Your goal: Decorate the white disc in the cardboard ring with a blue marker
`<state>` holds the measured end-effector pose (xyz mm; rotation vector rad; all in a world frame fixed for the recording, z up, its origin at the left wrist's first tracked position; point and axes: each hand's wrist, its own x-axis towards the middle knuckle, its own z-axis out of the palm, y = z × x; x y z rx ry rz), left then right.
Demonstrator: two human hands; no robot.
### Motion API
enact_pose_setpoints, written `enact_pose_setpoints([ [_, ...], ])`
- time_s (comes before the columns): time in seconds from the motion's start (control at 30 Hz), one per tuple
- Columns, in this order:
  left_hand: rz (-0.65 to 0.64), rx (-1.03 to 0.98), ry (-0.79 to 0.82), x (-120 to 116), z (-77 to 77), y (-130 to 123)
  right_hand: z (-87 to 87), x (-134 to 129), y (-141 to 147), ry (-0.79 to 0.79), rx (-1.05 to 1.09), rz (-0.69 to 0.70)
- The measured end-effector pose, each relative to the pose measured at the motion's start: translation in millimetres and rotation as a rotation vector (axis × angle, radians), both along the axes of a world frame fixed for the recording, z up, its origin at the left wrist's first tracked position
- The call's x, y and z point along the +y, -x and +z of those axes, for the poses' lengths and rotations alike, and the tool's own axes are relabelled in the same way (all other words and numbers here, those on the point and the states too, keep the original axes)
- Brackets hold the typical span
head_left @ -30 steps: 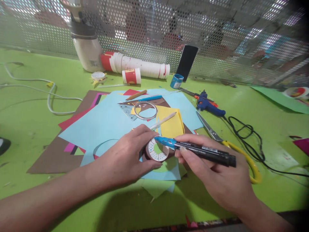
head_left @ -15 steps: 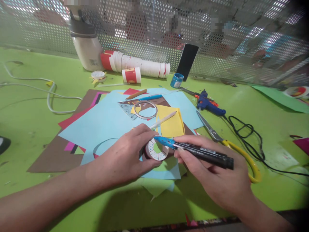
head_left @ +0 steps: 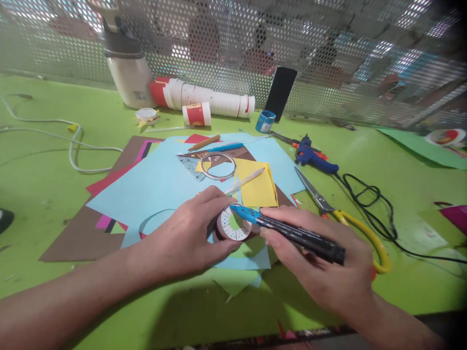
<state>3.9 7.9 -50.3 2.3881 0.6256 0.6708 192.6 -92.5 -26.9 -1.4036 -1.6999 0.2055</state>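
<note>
My left hand (head_left: pixel 199 228) is closed around a small white ring (head_left: pixel 237 233), thumb at its near side and fingers at its far side. Blue dots and dark dividing lines mark the ring's top face, and green shows through its middle. In my right hand (head_left: pixel 324 262) is a black marker (head_left: pixel 299 236) with a blue front part, slanting down to the left. Its tip meets or hovers just over the ring's upper edge; I cannot tell which. Under the hands lie light blue paper (head_left: pixel 146 189) and yellow paper (head_left: pixel 259 189), with a pale pencil (head_left: pixel 246 180) across the yellow.
Yellow-handled scissors (head_left: pixel 324 204) and a blue glue gun (head_left: pixel 314 158) with a black cord lie to the right. Behind are stacked paper cups (head_left: pixel 211 99), a single cup (head_left: pixel 197 114), a blue jar (head_left: pixel 265 121), a phone (head_left: pixel 280 95) and a large bottle (head_left: pixel 129 73) before a perforated screen.
The marker has shifted slightly left and turned a little, its tip still at the ring's top edge. My left hand keeps its hold; the whole view has shifted slightly.
</note>
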Motion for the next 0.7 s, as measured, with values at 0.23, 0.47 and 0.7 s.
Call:
enact_pose_setpoints([
  [0.23, 0.014, -0.012, 0.076, 1, 4.0, -1, -2.7, -9, -3, -0.072, 0.166, -0.11],
  [0.47, -0.013, -0.026, 0.067, 1, 2.2, 2, 0.3, -6, -2, -0.098, 0.194, -0.092],
  [0.7, -0.018, -0.03, 0.073, 1, -0.7, 4, 1.1, -4, 0, -0.053, 0.135, -0.055],
])
